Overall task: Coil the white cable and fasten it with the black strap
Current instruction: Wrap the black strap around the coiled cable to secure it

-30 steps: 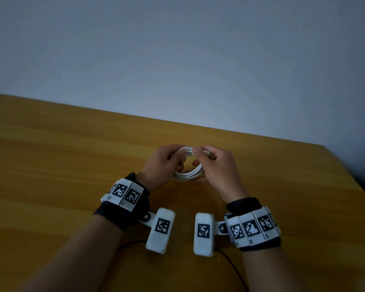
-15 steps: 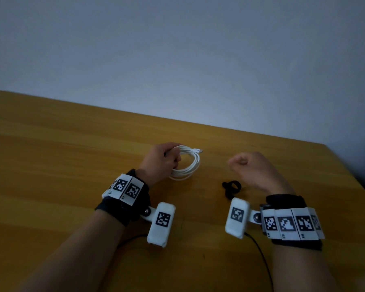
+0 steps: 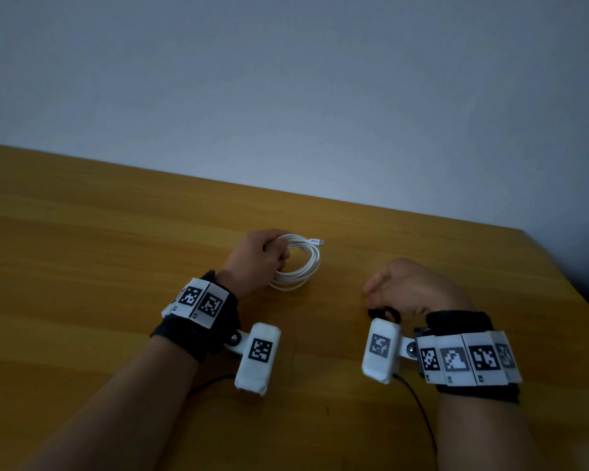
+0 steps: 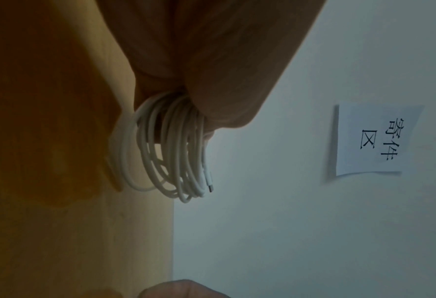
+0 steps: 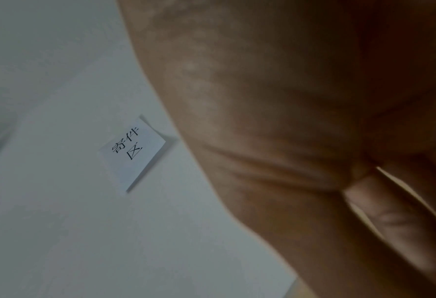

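Observation:
The white cable (image 3: 301,265) is wound into a coil of several loops on the wooden table (image 3: 82,253). My left hand (image 3: 261,256) grips the coil's left side, and its plug end sticks out to the right. In the left wrist view the coil (image 4: 170,151) hangs from my curled left hand (image 4: 211,70). The black strap (image 3: 384,313) lies curled on the table, mostly hidden under my right hand (image 3: 408,287), which hovers over or touches it. The fingers are tucked beneath the palm. The right wrist view shows only my blurred right hand (image 5: 288,121), not the strap.
The table's far edge meets a plain grey wall (image 3: 286,96). A paper note (image 4: 374,139) with printed characters is stuck on the wall, and the same paper note (image 5: 132,151) shows in the right wrist view. Thin black wires (image 3: 419,406) trail from the wrist cameras towards me.
My right hand let go of the coil, moved right, then came down over the black strap. The left hand still holds the coil in about the same place.

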A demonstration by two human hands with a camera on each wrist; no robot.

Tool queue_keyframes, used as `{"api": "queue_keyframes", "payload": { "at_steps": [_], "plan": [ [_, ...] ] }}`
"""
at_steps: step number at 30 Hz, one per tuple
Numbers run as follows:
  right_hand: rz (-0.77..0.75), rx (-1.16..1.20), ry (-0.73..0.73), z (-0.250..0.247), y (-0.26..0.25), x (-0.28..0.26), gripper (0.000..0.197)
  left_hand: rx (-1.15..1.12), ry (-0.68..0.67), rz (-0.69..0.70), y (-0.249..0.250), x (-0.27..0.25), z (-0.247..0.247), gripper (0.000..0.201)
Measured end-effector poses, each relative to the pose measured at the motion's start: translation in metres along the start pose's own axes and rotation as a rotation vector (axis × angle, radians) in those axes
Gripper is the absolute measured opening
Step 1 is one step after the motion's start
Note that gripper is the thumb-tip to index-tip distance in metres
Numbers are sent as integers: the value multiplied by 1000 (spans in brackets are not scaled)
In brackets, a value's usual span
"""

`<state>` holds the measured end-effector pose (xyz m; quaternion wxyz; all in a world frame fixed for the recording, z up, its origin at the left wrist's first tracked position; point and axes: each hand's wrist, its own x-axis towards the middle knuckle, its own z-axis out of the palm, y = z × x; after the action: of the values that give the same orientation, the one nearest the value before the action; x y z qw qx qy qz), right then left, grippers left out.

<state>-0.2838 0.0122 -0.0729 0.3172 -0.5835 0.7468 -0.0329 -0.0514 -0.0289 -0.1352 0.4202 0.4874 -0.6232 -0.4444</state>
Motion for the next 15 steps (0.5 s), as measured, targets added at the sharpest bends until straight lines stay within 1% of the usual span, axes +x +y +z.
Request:
{"api": "queue_keyframes", "payload": {
  "at_steps": [2,4,6,7,9,11,13,15],
  "plan": [
    [-10,83,40,3,-2,2,13,-3,3,2,1,0,0,27],
    [-28,168,85,5,-3,4,12,-13,7,-3,1,0,0,27],
    [-47,159,119,2,-2,4,12,-18,10,-10,1,0,0,27],
    [-50,131,119,-2,0,3,17,-17,8,-11,1,1,0,27],
    [-46,57,52,-9,5,-1,27,-15,4,-8,1,0,0,27],
    [-29,-23,-63,-13,12,-2,32,-5,0,0,2,0,0,27],
    [-5,-78,-137,-13,14,-2,32,3,1,5,2,-1,0,26],
    [-2,-95,-173,-11,13,-1,28,8,5,4,1,0,0,26]
  ]
}}
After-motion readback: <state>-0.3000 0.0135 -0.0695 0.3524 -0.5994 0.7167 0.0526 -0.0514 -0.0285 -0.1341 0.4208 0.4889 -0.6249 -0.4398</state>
